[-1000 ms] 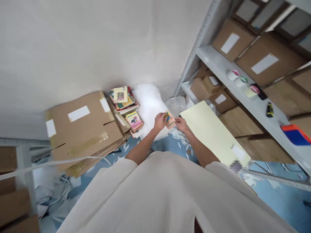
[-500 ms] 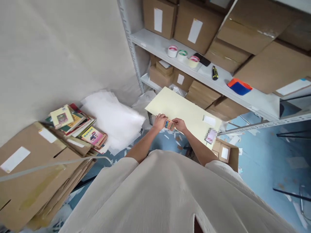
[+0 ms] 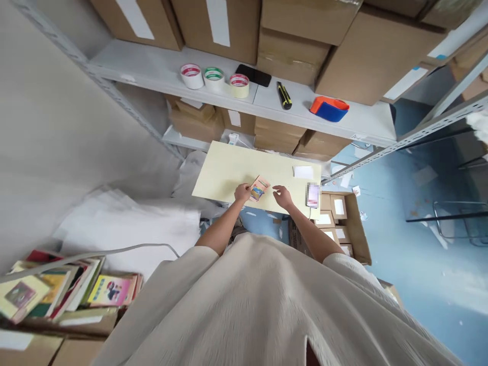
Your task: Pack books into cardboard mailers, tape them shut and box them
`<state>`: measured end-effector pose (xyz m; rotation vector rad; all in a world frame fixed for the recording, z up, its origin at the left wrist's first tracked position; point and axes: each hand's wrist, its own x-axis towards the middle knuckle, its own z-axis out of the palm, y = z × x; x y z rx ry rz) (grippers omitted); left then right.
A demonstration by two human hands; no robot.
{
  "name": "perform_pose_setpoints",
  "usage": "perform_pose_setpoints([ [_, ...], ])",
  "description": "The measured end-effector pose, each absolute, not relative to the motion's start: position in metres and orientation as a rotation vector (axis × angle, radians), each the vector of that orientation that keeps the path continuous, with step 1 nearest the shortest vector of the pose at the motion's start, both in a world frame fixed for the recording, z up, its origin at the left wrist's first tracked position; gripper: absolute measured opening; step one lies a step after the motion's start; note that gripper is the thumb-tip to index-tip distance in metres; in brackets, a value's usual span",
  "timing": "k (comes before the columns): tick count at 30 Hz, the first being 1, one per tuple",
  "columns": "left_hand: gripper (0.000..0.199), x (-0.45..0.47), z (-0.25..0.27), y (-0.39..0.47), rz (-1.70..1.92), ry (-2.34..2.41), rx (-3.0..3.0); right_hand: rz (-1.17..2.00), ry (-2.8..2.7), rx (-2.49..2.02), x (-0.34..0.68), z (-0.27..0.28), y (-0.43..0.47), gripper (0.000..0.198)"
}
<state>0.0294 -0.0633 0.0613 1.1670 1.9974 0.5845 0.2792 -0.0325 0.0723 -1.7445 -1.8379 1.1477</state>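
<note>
My left hand pinches the left edge of a small book with an orange-pink cover and a blue and yellow picture. The book is tilted over the front edge of the pale yellow table. Just right of it, my right hand is apart from the book, its fingers loosely spread with nothing seen in them. A white stack of paper slips lies to the right on the table. Near the right end is a phone with a blurred screen and a cable.
Behind the table, a grey shelf bears tape rolls, a black phone, a utility knife and cardboard boxes. An open carton of small boxes stands right. Stacked books and white sheets are left.
My view has turned right toward the table. My right hand has let go of the book and moved off to the right; the left still holds it, with its cover now more visible.
</note>
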Motion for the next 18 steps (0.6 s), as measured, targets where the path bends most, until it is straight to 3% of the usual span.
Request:
perform_pose_setpoints([
  [6,0.021,0.012,0.037,-0.014,0.457,1.916,1.021,1.294,-1.661,-1.884,0.259,0.053,-0.022,0.021],
  [13,0.013,-0.014,0.021,0.000,0.240,1.852,1.112,1.356,-1.472,-2.061,0.227,0.025,-0.024,0.021],
  [18,0.026,-0.021,0.016,-0.003,0.256,1.726,1.359,1.411,-1.262,-2.131,0.211,0.005,-0.022,0.032],
])
